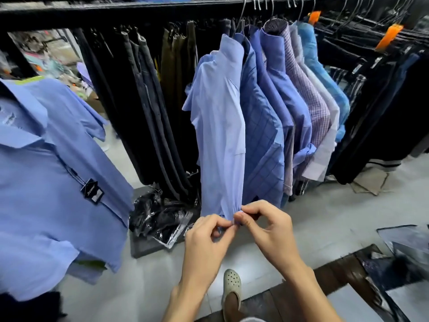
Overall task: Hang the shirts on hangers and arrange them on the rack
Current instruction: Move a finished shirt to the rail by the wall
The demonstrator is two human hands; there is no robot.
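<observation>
As I read the view from left to right, a blue polo shirt (58, 173) with a dark swing tag (92, 191) fills the nine o'clock side, draped and apparently not on the rack. Past it, toward eleven o'clock, dark trousers (148, 108) hang from the rack rail (116, 6), with crumpled black plastic bags (160, 214) on the floor beneath them. At centre hangs the pale blue shirt (220, 126), already on a hanger and first in a row of blue and checked shirts (290, 94) running toward one o'clock. Its lower hem is gathered at six o'clock, where my two hands meet. My left hand (206, 240) pinches the hem between thumb and forefinger; my right hand (267, 231) pinches the same fold from the other side, fingertips touching. Both are closed on fabric; whether a button or the bare hem is held I cannot tell.

I judge the cloth light, thin and limp: it bunches at the pinch and will slide on the hanger if tugged. Hold it best at the hem or placket for smoothing, and at the hanger hook or collar for moving. Dark garments (371, 89) with orange tags (388, 36) close the row at two o'clock.
</observation>
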